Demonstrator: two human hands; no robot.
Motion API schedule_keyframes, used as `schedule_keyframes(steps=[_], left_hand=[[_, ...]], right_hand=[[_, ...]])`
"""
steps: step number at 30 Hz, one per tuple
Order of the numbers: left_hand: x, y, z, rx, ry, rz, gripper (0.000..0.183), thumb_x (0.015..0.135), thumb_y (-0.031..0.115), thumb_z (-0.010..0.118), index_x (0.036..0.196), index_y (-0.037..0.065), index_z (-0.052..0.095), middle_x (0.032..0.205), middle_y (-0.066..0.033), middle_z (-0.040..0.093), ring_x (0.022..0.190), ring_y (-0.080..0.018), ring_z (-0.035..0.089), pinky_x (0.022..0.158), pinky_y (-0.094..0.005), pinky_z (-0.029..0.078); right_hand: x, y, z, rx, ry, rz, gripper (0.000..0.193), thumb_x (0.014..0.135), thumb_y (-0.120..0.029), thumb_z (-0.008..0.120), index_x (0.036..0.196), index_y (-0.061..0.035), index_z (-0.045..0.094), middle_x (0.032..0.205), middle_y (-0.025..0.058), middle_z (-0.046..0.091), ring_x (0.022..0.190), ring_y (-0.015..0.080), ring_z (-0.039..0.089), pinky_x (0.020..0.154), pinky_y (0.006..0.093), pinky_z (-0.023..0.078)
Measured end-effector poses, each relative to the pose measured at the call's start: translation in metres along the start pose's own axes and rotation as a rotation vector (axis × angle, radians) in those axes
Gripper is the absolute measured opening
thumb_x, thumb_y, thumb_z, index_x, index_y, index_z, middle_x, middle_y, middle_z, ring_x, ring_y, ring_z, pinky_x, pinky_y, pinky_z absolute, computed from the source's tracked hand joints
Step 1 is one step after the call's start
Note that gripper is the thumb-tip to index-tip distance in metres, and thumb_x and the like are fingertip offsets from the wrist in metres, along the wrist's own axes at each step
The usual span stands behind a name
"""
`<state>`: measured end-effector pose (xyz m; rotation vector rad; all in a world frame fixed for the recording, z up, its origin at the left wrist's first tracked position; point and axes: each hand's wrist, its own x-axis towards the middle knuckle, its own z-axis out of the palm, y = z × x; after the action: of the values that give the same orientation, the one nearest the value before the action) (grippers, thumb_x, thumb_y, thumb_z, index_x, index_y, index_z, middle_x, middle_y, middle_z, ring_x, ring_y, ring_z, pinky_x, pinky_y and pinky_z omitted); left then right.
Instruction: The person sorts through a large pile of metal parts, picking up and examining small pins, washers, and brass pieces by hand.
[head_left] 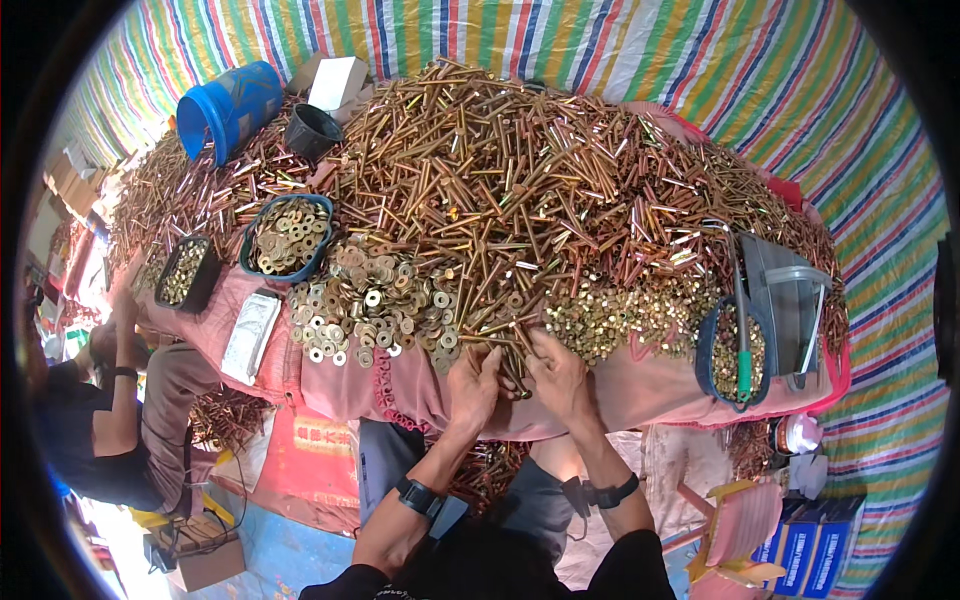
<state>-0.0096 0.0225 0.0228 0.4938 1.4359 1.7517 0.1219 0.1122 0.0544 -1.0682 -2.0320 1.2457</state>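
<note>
My left hand (474, 387) is closed at the front edge of the heap, its fingers curled together. What it pinches is too small to make out. Close beside it, my right hand (562, 377) is closed on a bolt, thumb and fingers pressed together. Several brassy bolts (513, 372) lie between the two hands. Just left of my left hand spreads a pile of flat washers (370, 300). To the right of my right hand is a pile of small nuts (620, 318). Behind both hands rises a large heap of long bolts (500, 170).
A blue tub of washers (326, 240), a black tray of nuts (209, 268) and a white packet (252, 335) sit left. A blue bucket (245, 95) lies tipped behind. At right stand a nut basket (709, 360), green-handled tool (744, 372) and grey scoop (785, 265). Another person (110, 430) sits left.
</note>
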Motion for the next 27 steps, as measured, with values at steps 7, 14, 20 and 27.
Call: schedule_keyframes(steps=[7, 14, 20, 27], left_hand=[[0.001, -0.002, -0.004, 0.092, 0.008, 0.028, 0.02, 0.11, 0.017, 0.061, 0.103, -0.002, 0.06, 0.075, -0.0066, 0.067, 0.053, -0.0116, 0.064, 0.039, -0.0245, 0.046], [-0.004, 0.003, -0.005, 0.074, 0.018, 0.048, 0.018, 0.111, 0.018, 0.058, 0.109, 0.0, 0.057, 0.08, -0.0072, 0.068, 0.053, -0.0115, 0.063, 0.04, -0.0245, 0.044], [-0.005, 0.006, -0.005, 0.053, -0.01, 0.032, 0.017, 0.112, 0.018, 0.055, 0.111, 0.001, 0.053, 0.088, -0.0091, 0.071, 0.055, -0.0121, 0.064, 0.042, -0.0248, 0.045], [-0.004, 0.005, -0.005, 0.057, -0.017, 0.049, 0.018, 0.112, 0.018, 0.054, 0.112, 0.0, 0.054, 0.089, -0.0088, 0.072, 0.056, -0.0118, 0.064, 0.043, -0.0253, 0.046]], right_hand=[[0.007, 0.025, 0.005, 0.202, -0.021, 0.001, 0.041, 0.099, -0.003, 0.067, 0.139, 0.0055, 0.062, 0.114, 0.021, 0.077, 0.102, 0.0236, 0.076, 0.083, 0.033, 0.062], [0.002, 0.022, -0.014, 0.486, -0.018, 0.124, 0.032, 0.104, -0.006, 0.065, 0.134, 0.0074, 0.064, 0.113, 0.0179, 0.075, 0.092, 0.0183, 0.074, 0.079, 0.0289, 0.063], [-0.023, -0.006, -0.058, 0.171, -0.026, 0.107, 0.03, 0.103, -0.013, 0.069, 0.128, 0.0041, 0.069, 0.096, 0.0131, 0.076, 0.081, 0.0139, 0.073, 0.068, 0.0271, 0.059], [-0.023, -0.043, -0.085, -0.355, -0.297, 0.029, 0.033, 0.085, -0.024, 0.08, 0.111, -0.0031, 0.075, 0.095, 0.0182, 0.078, 0.086, 0.0357, 0.076, 0.082, 0.0448, 0.058]])
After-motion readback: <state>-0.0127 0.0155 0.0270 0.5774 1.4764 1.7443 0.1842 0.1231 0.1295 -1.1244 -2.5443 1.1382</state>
